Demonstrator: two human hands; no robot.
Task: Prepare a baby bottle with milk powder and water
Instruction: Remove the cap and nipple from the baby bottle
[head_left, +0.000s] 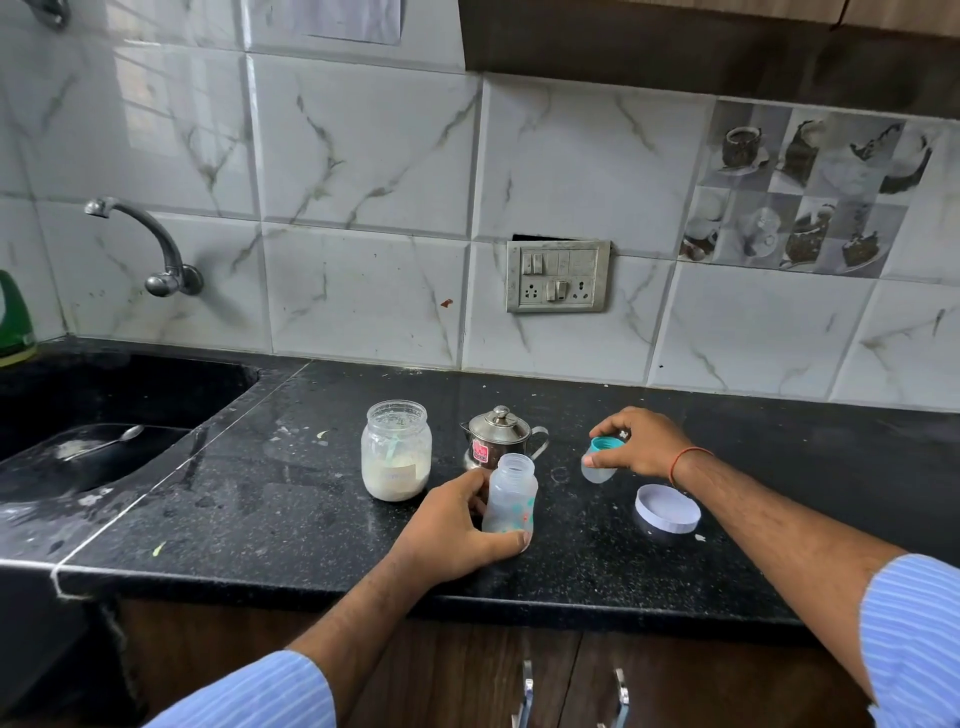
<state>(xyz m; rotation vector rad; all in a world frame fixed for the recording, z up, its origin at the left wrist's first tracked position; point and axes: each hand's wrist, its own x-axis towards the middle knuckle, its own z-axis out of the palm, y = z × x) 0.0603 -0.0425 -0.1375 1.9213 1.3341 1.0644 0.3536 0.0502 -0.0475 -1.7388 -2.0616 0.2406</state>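
Note:
An open, empty baby bottle (511, 493) stands upright on the black counter (270, 499). My left hand (452, 530) grips it low down, thumb across its base. My right hand (641, 444) holds the bottle's teal-ringed cap (601, 460) upside down on the counter to the right. A glass jar of white milk powder (396, 451) with a pale scoop inside stands open to the left of the bottle. A small lidded steel pot (500, 435) stands just behind the bottle. The jar's white lid (667, 508) lies flat beneath my right wrist.
A black sink (104, 405) with a spoon (106, 441) in it lies at the left, under a wall tap (150, 244). A green bottle (14, 317) stands at the far left edge. A switch panel (558, 276) is on the tiled wall.

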